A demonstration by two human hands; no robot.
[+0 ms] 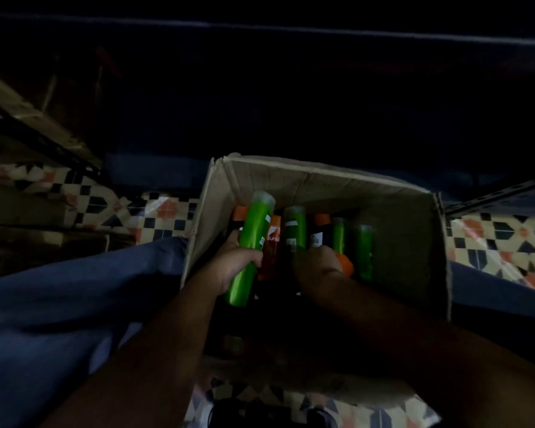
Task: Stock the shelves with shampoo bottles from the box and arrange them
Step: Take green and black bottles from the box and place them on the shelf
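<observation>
An open cardboard box (322, 183) stands on the tiled floor and holds several green and dark orange-capped shampoo bottles. My left hand (233, 261) is wrapped around a green bottle (254, 230), which is tilted and raised above the others. My right hand (317, 267) reaches into the box and closes on a dark bottle with an orange cap (345, 264). More green bottles (363, 251) stand to the right of that hand. The scene is dim.
Patterned floor tiles (167, 211) surround the box. A dark shelf unit (291, 88) rises behind it, with a metal shelf edge (501, 196) at right. My blue trouser leg (74, 304) lies at left, cardboard (28, 109) further left.
</observation>
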